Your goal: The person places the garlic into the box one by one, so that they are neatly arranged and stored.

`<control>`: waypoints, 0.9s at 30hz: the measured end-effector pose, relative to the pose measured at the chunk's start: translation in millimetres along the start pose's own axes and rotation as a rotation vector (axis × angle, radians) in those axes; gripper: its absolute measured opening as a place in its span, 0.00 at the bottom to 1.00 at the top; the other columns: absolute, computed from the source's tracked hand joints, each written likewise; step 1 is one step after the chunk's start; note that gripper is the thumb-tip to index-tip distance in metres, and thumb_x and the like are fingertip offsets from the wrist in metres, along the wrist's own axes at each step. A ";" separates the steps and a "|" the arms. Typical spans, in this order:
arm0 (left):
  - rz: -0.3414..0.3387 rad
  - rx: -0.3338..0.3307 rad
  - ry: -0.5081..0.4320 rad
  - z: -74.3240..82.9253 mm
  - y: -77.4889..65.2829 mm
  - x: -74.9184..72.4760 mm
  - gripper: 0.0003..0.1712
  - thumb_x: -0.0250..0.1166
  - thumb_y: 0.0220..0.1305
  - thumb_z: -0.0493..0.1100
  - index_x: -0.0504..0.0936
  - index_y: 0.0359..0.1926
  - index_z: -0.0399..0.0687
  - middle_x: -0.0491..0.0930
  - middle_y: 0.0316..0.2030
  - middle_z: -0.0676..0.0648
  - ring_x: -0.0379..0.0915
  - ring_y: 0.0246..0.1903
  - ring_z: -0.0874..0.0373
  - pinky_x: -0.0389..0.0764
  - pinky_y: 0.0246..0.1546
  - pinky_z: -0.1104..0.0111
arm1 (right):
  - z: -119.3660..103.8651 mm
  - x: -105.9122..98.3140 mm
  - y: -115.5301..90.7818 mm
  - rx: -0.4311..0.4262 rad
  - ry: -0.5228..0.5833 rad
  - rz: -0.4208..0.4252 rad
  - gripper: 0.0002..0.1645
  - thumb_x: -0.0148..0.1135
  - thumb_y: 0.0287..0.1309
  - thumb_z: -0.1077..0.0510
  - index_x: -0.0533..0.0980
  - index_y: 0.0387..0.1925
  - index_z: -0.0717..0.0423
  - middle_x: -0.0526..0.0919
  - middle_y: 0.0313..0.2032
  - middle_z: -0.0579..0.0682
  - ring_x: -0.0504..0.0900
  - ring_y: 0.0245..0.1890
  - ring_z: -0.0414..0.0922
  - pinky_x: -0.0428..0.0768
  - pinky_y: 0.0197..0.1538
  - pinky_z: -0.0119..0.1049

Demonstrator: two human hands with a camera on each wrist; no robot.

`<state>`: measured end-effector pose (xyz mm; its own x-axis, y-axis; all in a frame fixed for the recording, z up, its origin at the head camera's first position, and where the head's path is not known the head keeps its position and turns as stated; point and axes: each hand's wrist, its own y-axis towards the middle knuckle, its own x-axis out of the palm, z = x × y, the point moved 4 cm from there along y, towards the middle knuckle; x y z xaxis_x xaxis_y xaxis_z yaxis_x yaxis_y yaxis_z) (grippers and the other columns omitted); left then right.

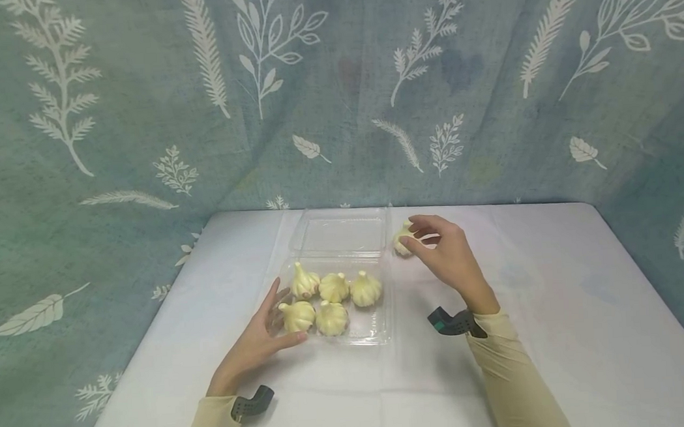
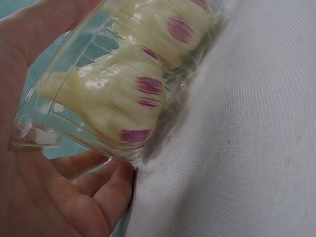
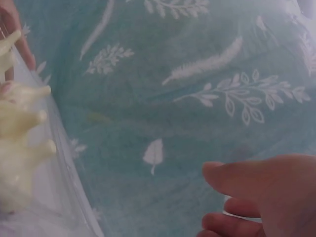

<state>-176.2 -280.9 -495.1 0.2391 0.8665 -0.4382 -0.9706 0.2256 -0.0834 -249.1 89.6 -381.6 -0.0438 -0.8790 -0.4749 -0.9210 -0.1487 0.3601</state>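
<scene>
A clear plastic clamshell container (image 1: 378, 329) stands with its lid (image 1: 343, 234) folded back and several pale garlic bulbs (image 1: 365, 289) inside. Around its near left corner my left hand (image 1: 258, 343) holds it, thumb along the front edge and bent fingers by the left side. The left wrist view shows purple streaks on the bulbs (image 2: 113, 94) through the ribbed wall. To the right of the lid, one more garlic bulb (image 1: 401, 244) is on the table. My right hand (image 1: 447, 249) is over that bulb, thumb and fingers apart. In the right wrist view, no bulb shows between these fingers.
A white cloth covers the table (image 1: 561, 331). Behind and beside it hangs a green-blue curtain (image 1: 338, 155) with white leaf prints. Dark wrist cameras (image 1: 454, 323) are strapped over both beige sleeves (image 1: 519, 376).
</scene>
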 end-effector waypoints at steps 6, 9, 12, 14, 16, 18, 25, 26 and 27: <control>-0.003 0.007 0.007 -0.6 1.7 -0.2 0.71 0.78 0.59 0.50 0.31 0.84 0.67 0.46 0.83 0.38 0.45 0.80 0.29 0.57 0.79 0.42 | 14.8 -7.0 4.0 0.050 -0.005 0.045 0.31 0.71 0.65 0.52 0.76 0.65 0.60 0.85 0.54 0.61 0.84 0.55 0.58 0.87 0.59 0.57; 0.000 0.010 0.015 -1.5 2.3 0.0 0.71 0.78 0.59 0.50 0.31 0.83 0.68 0.46 0.83 0.38 0.44 0.80 0.28 0.57 0.79 0.41 | 22.5 -8.7 5.3 0.073 -0.007 0.073 0.32 0.71 0.65 0.52 0.76 0.66 0.59 0.84 0.55 0.61 0.83 0.55 0.58 0.86 0.60 0.56; -0.002 0.013 0.017 -2.1 2.4 0.3 0.71 0.78 0.59 0.49 0.31 0.83 0.68 0.47 0.83 0.38 0.44 0.80 0.28 0.57 0.79 0.41 | 31.2 -9.0 6.1 0.092 -0.002 0.106 0.32 0.72 0.64 0.52 0.76 0.65 0.61 0.84 0.55 0.62 0.83 0.56 0.59 0.86 0.61 0.56; -0.002 0.016 0.014 -2.5 1.4 0.4 0.71 0.78 0.59 0.49 0.30 0.84 0.67 0.47 0.83 0.38 0.44 0.80 0.28 0.57 0.79 0.41 | 37.3 -7.8 6.8 0.108 0.004 0.126 0.31 0.72 0.64 0.53 0.76 0.64 0.61 0.84 0.55 0.63 0.83 0.56 0.59 0.86 0.61 0.56; -0.002 0.021 0.014 -2.6 1.0 0.5 0.71 0.78 0.59 0.49 0.31 0.84 0.66 0.47 0.83 0.37 0.44 0.80 0.28 0.57 0.79 0.41 | 43.8 -6.6 7.6 0.127 0.009 0.137 0.31 0.72 0.64 0.53 0.77 0.64 0.62 0.84 0.55 0.63 0.83 0.56 0.59 0.85 0.62 0.56; -0.001 0.029 0.013 -2.3 0.9 0.5 0.71 0.78 0.59 0.49 0.31 0.84 0.65 0.48 0.82 0.37 0.44 0.80 0.28 0.57 0.79 0.42 | 50.4 -5.1 8.6 0.144 0.002 0.139 0.31 0.72 0.64 0.52 0.76 0.64 0.62 0.84 0.56 0.63 0.83 0.56 0.60 0.85 0.63 0.56; -0.001 0.034 0.011 -0.7 1.0 0.7 0.71 0.78 0.59 0.48 0.31 0.84 0.62 0.48 0.82 0.36 0.45 0.79 0.28 0.58 0.79 0.42 | 66.6 0.0 11.9 0.190 -0.006 0.103 0.33 0.71 0.64 0.52 0.75 0.66 0.63 0.82 0.59 0.65 0.82 0.59 0.61 0.84 0.64 0.56; -0.001 0.032 0.009 -0.6 1.1 0.7 0.71 0.78 0.59 0.48 0.31 0.84 0.62 0.48 0.82 0.37 0.45 0.79 0.28 0.57 0.79 0.42 | 68.6 0.6 12.1 0.197 0.000 0.101 0.34 0.71 0.64 0.52 0.75 0.66 0.64 0.82 0.59 0.65 0.82 0.59 0.61 0.84 0.64 0.56; -0.003 0.030 0.007 -0.6 1.2 0.7 0.71 0.78 0.59 0.48 0.31 0.84 0.62 0.47 0.82 0.37 0.45 0.80 0.28 0.57 0.79 0.42 | 70.9 1.3 12.3 0.203 0.004 0.096 0.34 0.71 0.64 0.52 0.74 0.66 0.64 0.82 0.60 0.65 0.82 0.59 0.61 0.84 0.65 0.56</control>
<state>-177.2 -280.3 -496.0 0.2418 0.8626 -0.4444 -0.9686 0.2418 -0.0577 -287.9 118.8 -434.8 -0.1339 -0.8864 -0.4431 -0.9718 0.0299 0.2340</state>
